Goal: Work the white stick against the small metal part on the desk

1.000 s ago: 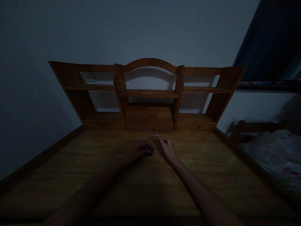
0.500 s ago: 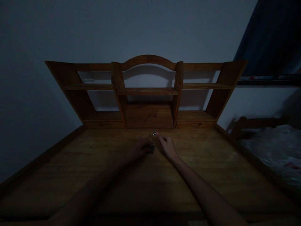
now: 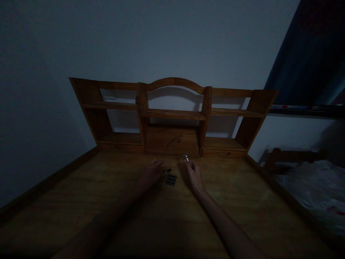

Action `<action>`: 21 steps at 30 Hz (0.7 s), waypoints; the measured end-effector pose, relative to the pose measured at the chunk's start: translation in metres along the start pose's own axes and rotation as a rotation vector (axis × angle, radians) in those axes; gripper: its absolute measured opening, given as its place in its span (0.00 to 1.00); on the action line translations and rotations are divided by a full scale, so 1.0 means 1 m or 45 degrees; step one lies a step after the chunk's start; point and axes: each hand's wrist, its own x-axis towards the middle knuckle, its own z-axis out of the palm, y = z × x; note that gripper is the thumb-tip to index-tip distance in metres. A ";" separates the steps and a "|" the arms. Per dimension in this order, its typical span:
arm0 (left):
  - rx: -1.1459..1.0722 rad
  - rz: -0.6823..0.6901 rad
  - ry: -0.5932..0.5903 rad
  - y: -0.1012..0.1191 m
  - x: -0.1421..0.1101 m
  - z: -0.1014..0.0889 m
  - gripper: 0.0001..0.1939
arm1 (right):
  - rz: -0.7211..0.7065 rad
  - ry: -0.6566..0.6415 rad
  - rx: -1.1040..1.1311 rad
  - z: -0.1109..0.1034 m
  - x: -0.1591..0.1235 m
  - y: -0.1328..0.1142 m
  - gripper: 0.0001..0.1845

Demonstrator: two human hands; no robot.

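My right hand [image 3: 194, 176] is closed round the handle of a small silver razor [image 3: 186, 158], its T-shaped head pointing away from me above the desk. My left hand [image 3: 153, 175] is closed at the fingertips on a small dark piece [image 3: 169, 170], which looks like a razor cartridge; dim light hides the exact grip. Just in front of it, a dark tray with several slots [image 3: 171, 180] lies flat on the desk, between the two hands.
A wooden desk [image 3: 237, 201] spreads under both arms. At its back stands a wooden shelf unit [image 3: 174, 115] with a closed middle panel and low drawers. Raised side rails [image 3: 285, 190] edge the desk. Plastic-wrapped stuff [image 3: 312, 183] lies beyond the right rail.
My left hand has drawn back left from over the slotted tray, uncovering it, with the small dark piece at its fingertips. The razor in my right hand has turned, showing more handle. The view has shifted.
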 end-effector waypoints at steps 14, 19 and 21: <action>0.037 -0.052 -0.033 -0.007 -0.006 0.012 0.16 | -0.248 -0.372 -0.254 0.004 -0.006 0.014 0.14; 0.043 -0.135 0.040 0.005 -0.006 0.005 0.18 | -0.344 -0.495 -0.341 0.008 -0.013 0.009 0.12; 0.001 -0.151 0.082 0.011 -0.005 0.002 0.20 | -0.351 -0.526 -0.339 0.007 -0.013 0.006 0.13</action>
